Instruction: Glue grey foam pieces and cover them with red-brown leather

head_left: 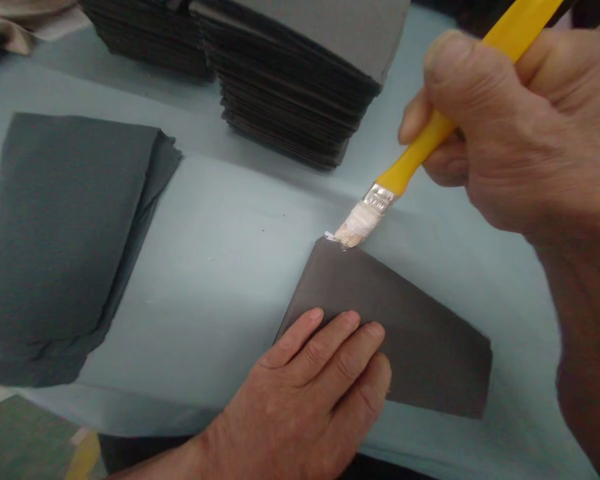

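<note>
Right hand [520,127] fingers clamp the yellow-handled flat brush [405,173]; its white-loaded bristles touch the far corner of the flat dark-grey card sheet [420,327] – gluing looks underway. Left hand [320,387] fingers, together and flat, pin the sheet's near edge to the pale-blue counter [240,267] (strokes likely need steady pressure).
</note>
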The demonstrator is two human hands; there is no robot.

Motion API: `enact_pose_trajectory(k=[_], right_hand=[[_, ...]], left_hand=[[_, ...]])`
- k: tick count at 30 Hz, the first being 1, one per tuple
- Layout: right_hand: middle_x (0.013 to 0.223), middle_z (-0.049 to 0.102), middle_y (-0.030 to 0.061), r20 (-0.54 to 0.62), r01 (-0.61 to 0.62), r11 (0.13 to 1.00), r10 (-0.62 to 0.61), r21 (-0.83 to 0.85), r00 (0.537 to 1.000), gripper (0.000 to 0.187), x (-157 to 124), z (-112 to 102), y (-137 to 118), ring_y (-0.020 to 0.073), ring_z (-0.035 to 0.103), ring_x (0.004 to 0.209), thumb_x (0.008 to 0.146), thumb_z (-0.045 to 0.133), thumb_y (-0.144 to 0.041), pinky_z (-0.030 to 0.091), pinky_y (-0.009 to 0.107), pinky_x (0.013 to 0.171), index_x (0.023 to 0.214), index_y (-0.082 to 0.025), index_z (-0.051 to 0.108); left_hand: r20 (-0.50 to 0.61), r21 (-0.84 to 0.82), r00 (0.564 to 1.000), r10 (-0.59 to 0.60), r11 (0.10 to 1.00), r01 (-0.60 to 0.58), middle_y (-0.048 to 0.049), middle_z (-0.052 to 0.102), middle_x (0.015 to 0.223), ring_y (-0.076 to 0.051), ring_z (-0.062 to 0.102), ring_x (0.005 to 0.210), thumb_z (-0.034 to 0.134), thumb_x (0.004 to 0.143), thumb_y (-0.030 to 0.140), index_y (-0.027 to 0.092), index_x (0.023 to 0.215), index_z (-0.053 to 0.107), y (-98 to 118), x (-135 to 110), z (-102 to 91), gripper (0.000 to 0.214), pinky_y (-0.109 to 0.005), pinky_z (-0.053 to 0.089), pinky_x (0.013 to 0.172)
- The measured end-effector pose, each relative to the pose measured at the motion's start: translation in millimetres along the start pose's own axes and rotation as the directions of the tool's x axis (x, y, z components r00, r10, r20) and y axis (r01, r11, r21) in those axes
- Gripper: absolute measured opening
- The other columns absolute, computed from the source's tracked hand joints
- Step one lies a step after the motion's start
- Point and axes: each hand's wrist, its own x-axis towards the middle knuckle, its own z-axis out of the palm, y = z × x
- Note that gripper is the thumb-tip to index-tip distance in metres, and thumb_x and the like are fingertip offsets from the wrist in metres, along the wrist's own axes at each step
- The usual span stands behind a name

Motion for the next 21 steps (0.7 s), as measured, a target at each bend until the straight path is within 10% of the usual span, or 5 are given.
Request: enact_pose_trajectory(k=[21], right_hand=[[0.038, 0.038, -0.0132, 0.003, -0.067, 0.99, 0.068, -0.123, 0.998, 0.054, -3.7, 6.7, -13.8, -0.0068, 0.035, 0.035, 0.109, 0.054, -0.024, 0.023, 0.0, 0.036, 0.056, -0.013, 0.062]], left_hand=[[0.025, -0.025, 0.999, -0.022, 0.999, 0.023, -0.0003, 0.069, 0.153, -0.02, 0.053, 0.148, 0.066, 0.106, 0.026, 0.02, 0.135, 0.072, -0.5, -2.1, -3.0, 0.031, -0.038, 0.018, 0.14]])
